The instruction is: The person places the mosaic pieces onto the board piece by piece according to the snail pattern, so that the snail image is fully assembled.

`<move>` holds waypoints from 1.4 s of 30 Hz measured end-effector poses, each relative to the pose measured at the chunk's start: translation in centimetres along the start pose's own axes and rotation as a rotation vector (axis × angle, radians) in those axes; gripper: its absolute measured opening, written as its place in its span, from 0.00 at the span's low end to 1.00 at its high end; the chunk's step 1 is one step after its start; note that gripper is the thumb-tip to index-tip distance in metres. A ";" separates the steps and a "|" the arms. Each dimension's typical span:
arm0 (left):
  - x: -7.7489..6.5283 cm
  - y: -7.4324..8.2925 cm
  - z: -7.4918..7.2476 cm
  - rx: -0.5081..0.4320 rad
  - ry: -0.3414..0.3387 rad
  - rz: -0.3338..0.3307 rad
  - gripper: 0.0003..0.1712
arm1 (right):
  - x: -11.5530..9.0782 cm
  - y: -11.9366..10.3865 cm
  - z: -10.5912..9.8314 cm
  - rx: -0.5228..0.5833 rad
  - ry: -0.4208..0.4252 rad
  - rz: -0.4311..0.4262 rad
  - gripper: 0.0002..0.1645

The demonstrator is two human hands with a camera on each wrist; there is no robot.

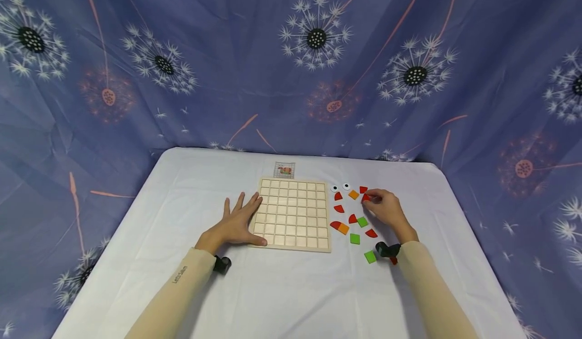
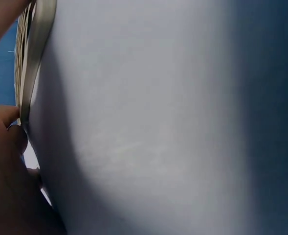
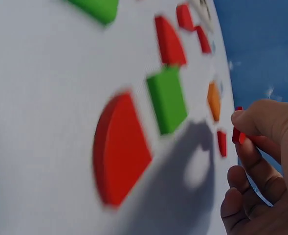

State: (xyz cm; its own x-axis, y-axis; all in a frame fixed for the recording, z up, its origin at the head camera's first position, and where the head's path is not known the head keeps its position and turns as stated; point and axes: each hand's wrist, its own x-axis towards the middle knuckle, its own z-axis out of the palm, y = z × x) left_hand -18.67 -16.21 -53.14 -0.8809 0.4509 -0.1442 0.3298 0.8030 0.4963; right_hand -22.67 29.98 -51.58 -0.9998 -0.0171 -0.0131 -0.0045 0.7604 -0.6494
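Note:
A pale wooden grid board (image 1: 291, 215) lies on the white tablecloth, its squares bare. My left hand (image 1: 234, 225) rests at the board's left side with fingers spread, the thumb over its near edge. In the left wrist view, the fingers touch the board's rim (image 2: 33, 63). Between thumb and fingertips my right hand (image 1: 386, 207) pinches a small red piece (image 3: 238, 129), above the table in the right wrist view. Around it lie red quarter-round pieces (image 1: 371, 233), green squares (image 1: 355, 238) and orange squares (image 1: 353, 194). Two white eye discs (image 1: 346, 186) sit near the board's far right corner.
A small printed picture card (image 1: 284, 170) lies just beyond the board's far edge. Behind the table (image 1: 282, 298) hangs a blue cloth (image 1: 236, 76) with a dandelion print. One red piece (image 1: 393, 260) is partly covered by the right wrist camera (image 1: 388, 249).

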 end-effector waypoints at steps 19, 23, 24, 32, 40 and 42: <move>0.0 0.2 -0.1 0.032 -0.035 -0.045 0.79 | 0.1 -7.6 5.8 0.170 -0.126 -0.088 0.20; 0.2 0.3 -0.3 0.029 -0.065 -0.056 0.79 | 0.0 -8.3 6.5 0.195 -0.146 -0.083 0.20; 0.2 0.4 -0.4 0.025 -0.066 -0.056 0.80 | 0.0 -8.5 6.6 0.203 -0.150 -0.082 0.20; 0.1 0.4 -0.3 0.048 -0.052 -0.056 0.80 | 0.1 -9.2 7.7 0.190 -0.168 -0.069 0.19; 0.2 0.2 0.0 0.049 -0.040 -0.046 0.79 | 0.4 -9.4 8.9 0.134 -0.151 -0.088 0.18; 0.2 0.2 0.0 0.054 -0.042 -0.046 0.79 | 0.5 -9.5 9.1 0.118 -0.147 -0.102 0.18</move>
State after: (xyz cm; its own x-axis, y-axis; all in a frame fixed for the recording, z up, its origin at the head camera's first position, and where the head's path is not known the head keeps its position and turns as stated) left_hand -18.79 -15.94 -53.05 -0.8811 0.4276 -0.2020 0.3077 0.8428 0.4415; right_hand -22.90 16.85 -52.31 -0.9803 -0.1915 -0.0477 -0.0947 0.6685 -0.7377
